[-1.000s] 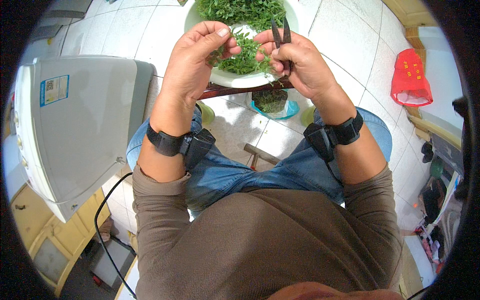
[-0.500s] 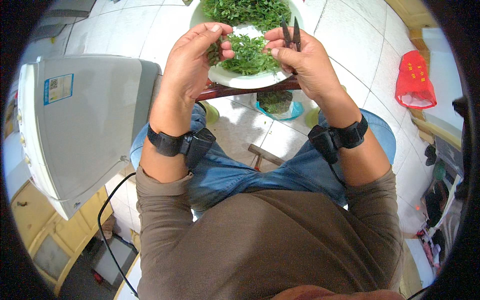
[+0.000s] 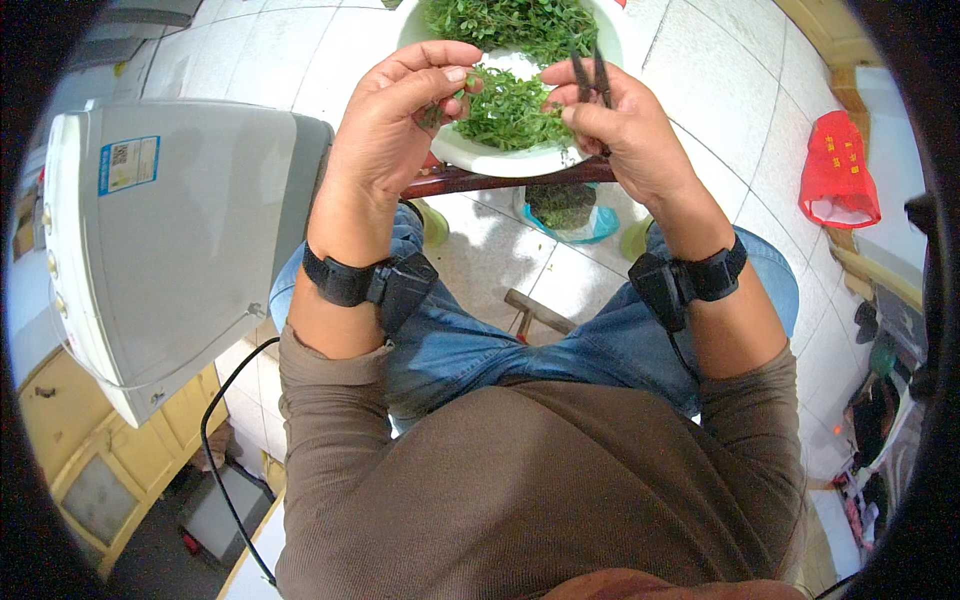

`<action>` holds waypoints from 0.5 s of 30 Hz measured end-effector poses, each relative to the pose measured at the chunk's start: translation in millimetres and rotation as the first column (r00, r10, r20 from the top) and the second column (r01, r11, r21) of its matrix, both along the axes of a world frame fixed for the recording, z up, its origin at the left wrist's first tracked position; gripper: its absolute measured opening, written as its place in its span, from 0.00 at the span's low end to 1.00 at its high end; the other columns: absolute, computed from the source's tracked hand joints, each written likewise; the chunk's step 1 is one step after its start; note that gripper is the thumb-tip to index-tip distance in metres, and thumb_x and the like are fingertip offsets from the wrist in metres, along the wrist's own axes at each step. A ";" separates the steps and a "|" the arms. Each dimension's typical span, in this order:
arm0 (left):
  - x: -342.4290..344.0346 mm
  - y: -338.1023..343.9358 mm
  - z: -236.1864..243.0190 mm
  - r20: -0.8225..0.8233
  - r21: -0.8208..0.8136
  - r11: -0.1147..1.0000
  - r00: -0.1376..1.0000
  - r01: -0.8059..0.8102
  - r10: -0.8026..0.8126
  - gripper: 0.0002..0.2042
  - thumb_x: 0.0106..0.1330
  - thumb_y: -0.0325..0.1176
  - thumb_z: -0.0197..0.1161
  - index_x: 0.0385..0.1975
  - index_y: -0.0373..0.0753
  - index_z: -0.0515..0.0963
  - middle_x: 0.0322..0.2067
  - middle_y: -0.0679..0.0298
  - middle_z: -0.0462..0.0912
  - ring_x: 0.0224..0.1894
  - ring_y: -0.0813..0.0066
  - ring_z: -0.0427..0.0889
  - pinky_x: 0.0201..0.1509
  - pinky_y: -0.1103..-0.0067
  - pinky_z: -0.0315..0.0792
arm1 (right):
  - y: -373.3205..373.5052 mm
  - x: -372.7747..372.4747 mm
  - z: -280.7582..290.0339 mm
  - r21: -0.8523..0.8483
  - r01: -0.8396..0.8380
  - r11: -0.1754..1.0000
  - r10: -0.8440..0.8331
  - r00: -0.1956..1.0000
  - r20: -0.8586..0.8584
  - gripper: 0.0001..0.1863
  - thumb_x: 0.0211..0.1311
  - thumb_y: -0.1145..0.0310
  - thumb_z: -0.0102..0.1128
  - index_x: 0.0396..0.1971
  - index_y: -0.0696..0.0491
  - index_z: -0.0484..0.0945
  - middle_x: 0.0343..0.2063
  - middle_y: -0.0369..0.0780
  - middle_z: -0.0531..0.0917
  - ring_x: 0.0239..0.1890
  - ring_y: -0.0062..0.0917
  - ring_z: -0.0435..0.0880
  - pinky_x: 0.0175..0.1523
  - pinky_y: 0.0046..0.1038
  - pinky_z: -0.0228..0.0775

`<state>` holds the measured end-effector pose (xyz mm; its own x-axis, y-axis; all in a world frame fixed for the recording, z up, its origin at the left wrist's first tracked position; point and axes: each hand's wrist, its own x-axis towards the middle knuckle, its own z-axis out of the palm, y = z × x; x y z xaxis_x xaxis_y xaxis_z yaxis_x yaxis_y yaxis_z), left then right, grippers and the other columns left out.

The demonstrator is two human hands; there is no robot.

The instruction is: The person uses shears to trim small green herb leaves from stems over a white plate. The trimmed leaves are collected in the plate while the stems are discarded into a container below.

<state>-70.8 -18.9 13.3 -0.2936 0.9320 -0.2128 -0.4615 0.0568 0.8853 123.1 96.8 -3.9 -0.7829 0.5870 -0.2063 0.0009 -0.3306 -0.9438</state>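
My left hand (image 3: 385, 115) is curled at the near left side of a white basin (image 3: 480, 160), thumb and fingers closed on a small bunch of green leaves (image 3: 432, 114). On the opposite side, my right hand (image 3: 635, 130) is wrapped around dark scissors (image 3: 602, 82). Their two blades point away from me, slightly apart, and the handles are hidden in the palm. A thin leafy sprig (image 3: 566, 152) hangs by my right thumb; whether the fingers pinch it I cannot tell. Leafy greens (image 3: 510, 110) lie in the basin between my hands, with a larger, darker heap (image 3: 515, 28) behind them.
The basin rests on a dark red wooden stool (image 3: 470, 182). Beneath it, a blue-white bag (image 3: 590, 225) holds dark green scraps. A grey-white appliance (image 3: 200, 220) stands at left. A red bag (image 3: 838, 170) is at right, and a wooden-handled tool (image 3: 538, 310) lies between my legs.
The whole view has shifted slightly, so things sit a bit further right. My left thumb and fingertips have moved closer to the greens. A thin sprig now shows below my right thumb.
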 end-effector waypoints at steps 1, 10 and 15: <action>-0.5 -0.5 -0.4 0.006 0.005 1.000 1.000 -0.010 0.010 0.10 0.59 0.27 0.58 0.39 0.34 0.78 0.29 0.63 0.80 0.28 0.82 0.75 0.36 0.86 0.70 | -1.6 -0.3 -0.5 0.041 -0.028 0.999 0.027 0.999 0.025 0.16 0.50 0.74 0.57 0.42 0.58 0.74 0.29 0.34 0.78 0.27 0.14 0.72 0.32 0.17 0.65; -4.2 -1.6 0.1 0.024 0.079 0.994 0.997 -0.071 0.069 0.09 0.58 0.24 0.57 0.38 0.32 0.77 0.31 0.63 0.79 0.30 0.79 0.74 0.35 0.85 0.68 | -3.1 -2.3 -4.7 0.251 -0.191 0.949 0.133 0.964 0.231 0.18 0.51 0.75 0.60 0.45 0.57 0.74 0.30 0.29 0.76 0.32 0.11 0.74 0.38 0.14 0.66; -11.7 -2.2 -0.1 0.050 0.077 0.994 0.996 -0.076 0.072 0.08 0.58 0.24 0.56 0.36 0.33 0.78 0.29 0.63 0.79 0.27 0.80 0.73 0.34 0.85 0.68 | -2.1 -0.5 -6.2 0.287 -0.164 0.944 0.101 0.970 0.222 0.17 0.51 0.75 0.60 0.44 0.57 0.75 0.29 0.29 0.75 0.32 0.11 0.73 0.37 0.14 0.66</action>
<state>-82.5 -21.0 13.3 -0.3536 0.9225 -0.1547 -0.5027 -0.0480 0.8631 122.6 94.7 -10.1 -0.8185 0.5396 -0.1973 0.2252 -0.0147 -0.9742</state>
